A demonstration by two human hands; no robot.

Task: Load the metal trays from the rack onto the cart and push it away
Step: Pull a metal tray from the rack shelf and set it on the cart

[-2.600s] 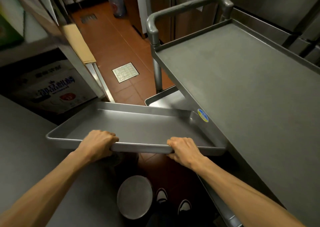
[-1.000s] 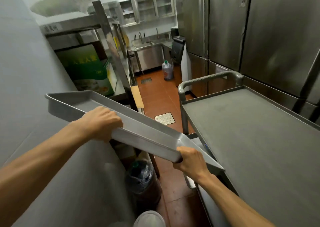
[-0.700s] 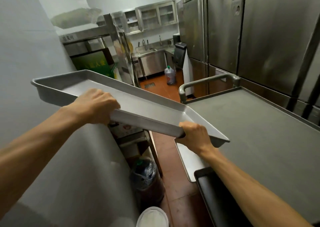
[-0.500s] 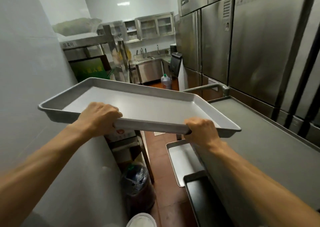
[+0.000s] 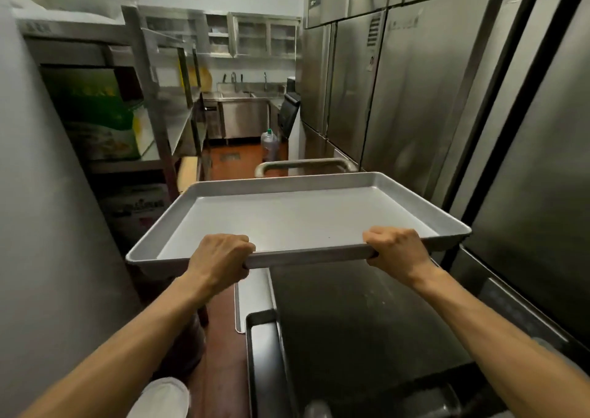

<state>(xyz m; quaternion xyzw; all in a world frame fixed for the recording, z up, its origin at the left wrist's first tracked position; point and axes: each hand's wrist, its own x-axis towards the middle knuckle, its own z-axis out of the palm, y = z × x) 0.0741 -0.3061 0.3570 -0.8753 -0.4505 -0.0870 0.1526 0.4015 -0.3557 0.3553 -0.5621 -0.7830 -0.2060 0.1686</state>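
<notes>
I hold a large empty metal tray (image 5: 287,216) level in the air above the cart's top shelf (image 5: 357,315). My left hand (image 5: 220,255) grips the tray's near rim on the left. My right hand (image 5: 396,251) grips the same rim on the right. The cart's far handle (image 5: 303,164) shows just beyond the tray. Another tray (image 5: 252,293) pokes out from a lower cart shelf at the left.
Tall steel refrigerators (image 5: 415,98) line the right side close to the cart. A steel shelving rack (image 5: 159,114) with boxes stands at left, beside a steel panel (image 5: 48,226). A bottle (image 5: 269,144) sits on the red floor ahead, before a sink counter (image 5: 242,111).
The tray has swung from the left, tilted beside the cart, up and over to the right; it now hangs level above the cart's top shelf. Both hands kept their grip.
</notes>
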